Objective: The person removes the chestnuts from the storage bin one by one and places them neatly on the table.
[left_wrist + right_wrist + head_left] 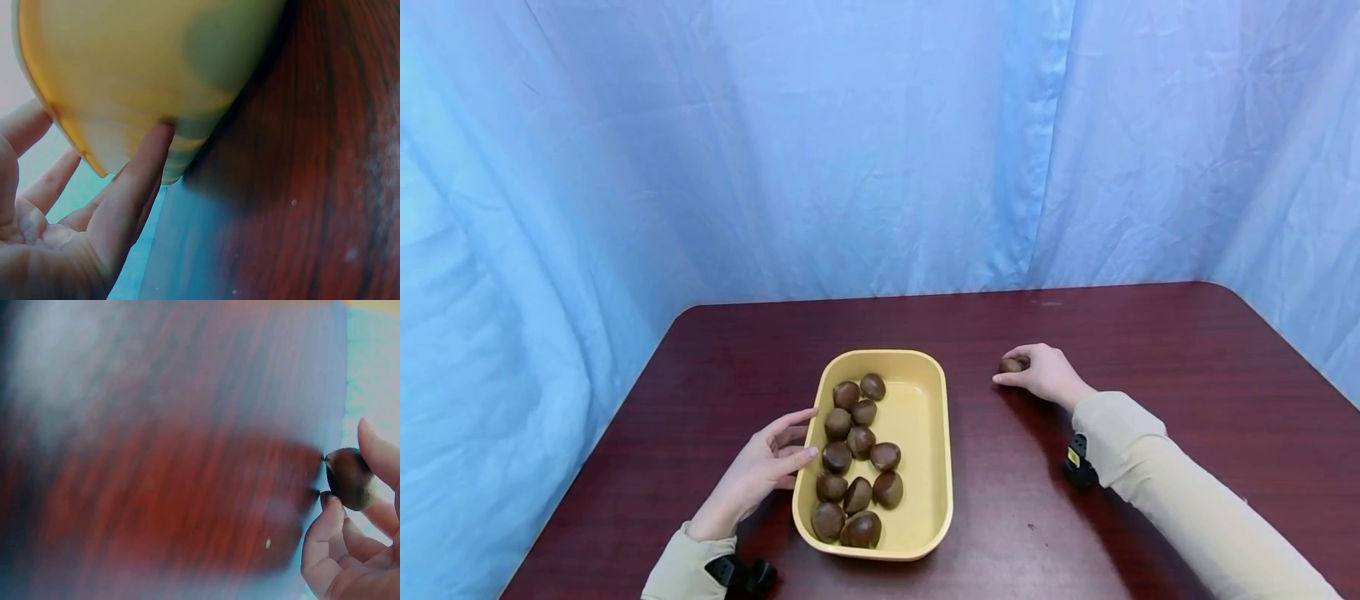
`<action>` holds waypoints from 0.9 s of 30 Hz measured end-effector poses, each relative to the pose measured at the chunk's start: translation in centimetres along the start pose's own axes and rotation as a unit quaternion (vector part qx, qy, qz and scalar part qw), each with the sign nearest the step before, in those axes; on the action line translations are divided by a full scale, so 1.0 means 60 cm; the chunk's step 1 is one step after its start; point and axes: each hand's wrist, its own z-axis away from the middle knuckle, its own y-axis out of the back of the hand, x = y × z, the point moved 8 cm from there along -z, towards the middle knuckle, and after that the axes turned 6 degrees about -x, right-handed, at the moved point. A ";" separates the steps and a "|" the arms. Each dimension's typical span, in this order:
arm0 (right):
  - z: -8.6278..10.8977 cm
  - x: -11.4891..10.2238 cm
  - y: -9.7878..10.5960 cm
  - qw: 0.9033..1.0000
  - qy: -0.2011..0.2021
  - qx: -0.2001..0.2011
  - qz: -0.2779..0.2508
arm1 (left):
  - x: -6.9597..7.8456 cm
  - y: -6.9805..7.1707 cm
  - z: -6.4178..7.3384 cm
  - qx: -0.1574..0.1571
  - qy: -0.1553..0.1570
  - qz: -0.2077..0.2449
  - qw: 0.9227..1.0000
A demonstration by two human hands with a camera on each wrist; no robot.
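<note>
To the right of the tray, my right hand [1043, 375] pinches a brown chestnut [1011, 365] between thumb and fingers, low over the table. In the right wrist view that chestnut [350, 478] shows its dark glossy shell. A yellow oblong tray [925, 467] stands before me, with several chestnuts [860, 441] gathered along its left half. At the tray's left side is my left hand [767, 462], fingers spread and touching the outer wall and rim. The left wrist view has a fingertip [159, 134] against the tray's outer wall.
Everything stands on a dark red wood-grain table [1000, 533] with rounded far corners. Pale blue curtains [880, 150] hang behind it and along both sides. Small pale specks lie on the tabletop.
</note>
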 end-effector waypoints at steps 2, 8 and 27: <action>0.001 0.001 0.002 1.000 -0.007 -0.001 0.006 | 0.000 0.000 -0.001 -0.002 0.000 0.001 1.000; -0.002 0.009 0.004 1.000 -0.019 -0.011 0.014 | 0.001 -0.001 -0.001 -0.006 0.000 0.005 1.000; -0.002 -0.031 0.046 1.000 -0.019 0.018 0.007 | 0.000 -0.001 -0.005 -0.001 0.004 0.004 1.000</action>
